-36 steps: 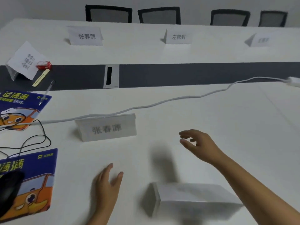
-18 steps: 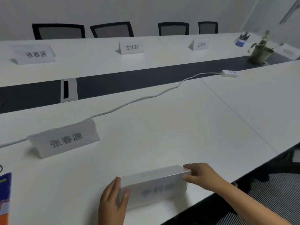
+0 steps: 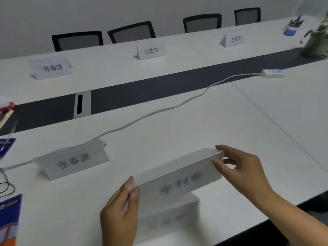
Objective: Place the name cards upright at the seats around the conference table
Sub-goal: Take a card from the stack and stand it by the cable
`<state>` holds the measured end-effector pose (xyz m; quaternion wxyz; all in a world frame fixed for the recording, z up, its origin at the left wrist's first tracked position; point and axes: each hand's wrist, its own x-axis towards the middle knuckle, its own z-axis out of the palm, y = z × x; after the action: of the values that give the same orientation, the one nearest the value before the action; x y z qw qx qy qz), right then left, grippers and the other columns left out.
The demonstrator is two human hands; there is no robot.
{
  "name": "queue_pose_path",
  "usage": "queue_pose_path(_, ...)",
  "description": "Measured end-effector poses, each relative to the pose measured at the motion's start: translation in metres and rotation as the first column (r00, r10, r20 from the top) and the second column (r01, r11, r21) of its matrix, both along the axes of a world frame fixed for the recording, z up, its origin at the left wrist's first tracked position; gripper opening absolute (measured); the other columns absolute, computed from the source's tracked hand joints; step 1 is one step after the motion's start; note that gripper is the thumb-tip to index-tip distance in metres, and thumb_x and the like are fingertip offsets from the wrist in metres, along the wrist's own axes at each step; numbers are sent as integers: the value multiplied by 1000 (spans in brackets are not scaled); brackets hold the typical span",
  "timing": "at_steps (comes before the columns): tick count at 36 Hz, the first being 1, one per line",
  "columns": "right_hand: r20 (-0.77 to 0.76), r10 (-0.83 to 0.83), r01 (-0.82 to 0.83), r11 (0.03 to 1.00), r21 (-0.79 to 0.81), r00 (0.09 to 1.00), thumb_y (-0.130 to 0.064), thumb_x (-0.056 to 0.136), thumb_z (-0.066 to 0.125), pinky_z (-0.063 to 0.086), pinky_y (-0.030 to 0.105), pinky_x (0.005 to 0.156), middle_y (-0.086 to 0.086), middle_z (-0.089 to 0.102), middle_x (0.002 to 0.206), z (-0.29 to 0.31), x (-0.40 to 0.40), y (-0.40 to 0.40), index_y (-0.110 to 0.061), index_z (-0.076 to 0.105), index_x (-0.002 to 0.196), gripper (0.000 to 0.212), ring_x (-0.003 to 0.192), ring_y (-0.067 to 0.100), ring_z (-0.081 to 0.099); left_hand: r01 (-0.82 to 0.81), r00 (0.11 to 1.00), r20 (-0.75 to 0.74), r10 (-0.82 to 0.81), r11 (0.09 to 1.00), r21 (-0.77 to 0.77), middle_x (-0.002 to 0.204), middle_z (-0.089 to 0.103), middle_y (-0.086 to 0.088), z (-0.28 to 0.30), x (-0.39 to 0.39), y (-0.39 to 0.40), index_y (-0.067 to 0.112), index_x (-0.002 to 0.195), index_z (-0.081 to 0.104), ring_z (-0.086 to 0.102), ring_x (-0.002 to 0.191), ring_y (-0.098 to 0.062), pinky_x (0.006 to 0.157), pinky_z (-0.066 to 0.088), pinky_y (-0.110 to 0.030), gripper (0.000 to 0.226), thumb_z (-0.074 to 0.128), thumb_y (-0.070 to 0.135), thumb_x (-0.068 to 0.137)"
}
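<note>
I hold a white tent-shaped name card off the table by its two ends: my left hand pinches the near-left end, my right hand the far-right end. Its printed face is toward me, blurred. Under it another name card lies on the white table near the front edge. One name card stands upright to the left. Three name cards stand upright along the far side: one at the left, one in the middle, one at the right.
A white cable runs across the table to a power strip. A dark strip with a cable slot divides the table. Black chairs line the far side. A plant and pen cup stand far right; blue mats and black wires lie left.
Both hands closed on the ends of the top name card and lifted it off the one beneath. The view swung right, then partly back left.
</note>
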<state>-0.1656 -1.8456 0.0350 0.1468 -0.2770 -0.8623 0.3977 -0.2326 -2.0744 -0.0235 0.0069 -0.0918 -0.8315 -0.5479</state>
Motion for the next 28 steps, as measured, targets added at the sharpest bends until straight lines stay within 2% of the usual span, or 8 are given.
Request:
queue_pose_path(2, -50, -32, 32, 999, 8, 998, -9, 75, 66, 43, 3, 59, -4, 60, 92, 5, -13, 15, -10, 63, 107, 33, 75, 15, 60, -7, 1000, -12, 8, 1000, 26, 98, 69, -2, 7, -11, 22, 12, 109, 63, 58, 83, 14, 68, 32, 10, 68, 48, 65, 69)
queue_pose_path(5, -82, -81, 77, 996, -43, 993, -9, 77, 64, 43, 19, 72, 0, 62, 96, -5, -31, 37, -10, 61, 110, 34, 82, 19, 61, -54, 995, 83, 48, 996, 71, 112, 60, -1, 5, -30, 55, 10, 119, 56, 58, 98, -12, 68, 33, 9, 35, 49, 24, 88)
queue_pose_path(10, 6, -138, 138, 990, -26, 990, -11, 79, 61, 44, 35, 92, 16, 64, 114, -44, -66, 83, -5, 53, 120, 43, 102, 28, 60, 22, 978, 205, -32, 998, 54, 122, 53, 1, -14, -74, 112, 6, 125, 48, 45, 111, -7, 93, 31, -16, 35, 45, 12, 91)
queue_pose_path(14, 177, -118, 119, 993, 7, 977, -16, 83, 56, 36, 29, 97, 17, 55, 127, -80, -89, 110, -3, 47, 126, 46, 117, 28, 50, 46, 953, 301, -31, 998, -42, 133, 51, -12, -42, -91, 150, 0, 123, 48, 47, 122, -18, 100, 30, -20, 34, 42, 11, 92)
queue_pose_path(18, 209, -134, 146, 988, -43, 969, -16, 83, 56, 36, 28, 94, 19, 56, 125, -105, -98, 129, -2, 45, 127, 47, 116, 30, 50, 47, 942, 337, -16, 995, -86, 133, 51, -13, -55, -94, 172, 3, 125, 47, 48, 122, -24, 106, 35, -32, 35, 44, 10, 91)
queue_pose_path(22, 142, -168, 186, 974, -127, 976, -14, 81, 61, 36, 24, 81, 17, 63, 106, -115, -99, 148, -5, 49, 124, 46, 93, 28, 55, 94, 936, 345, -69, 994, -56, 134, 50, -9, -63, -99, 184, 9, 129, 43, 48, 119, -17, 102, 37, -26, 41, 48, 6, 88)
queue_pose_path(25, 80, -207, 220, 948, -231, 975, -10, 79, 63, 38, 28, 88, 18, 62, 113, -122, -95, 159, -8, 48, 125, 48, 100, 29, 58, 118, 923, 367, -119, 993, 25, 133, 48, -2, -73, -98, 186, 9, 131, 40, 43, 114, -8, 98, 33, -22, 46, 48, 1, 87)
queue_pose_path(28, 75, -238, 249, 929, -274, 968, -8, 78, 64, 40, 30, 89, 18, 62, 113, -132, -87, 166, -6, 48, 124, 49, 101, 28, 57, 60, 933, 355, -57, 998, 2, 119, 46, 4, -81, -96, 184, 8, 130, 41, 43, 117, -13, 96, 32, -23, 49, 55, 1, 83)
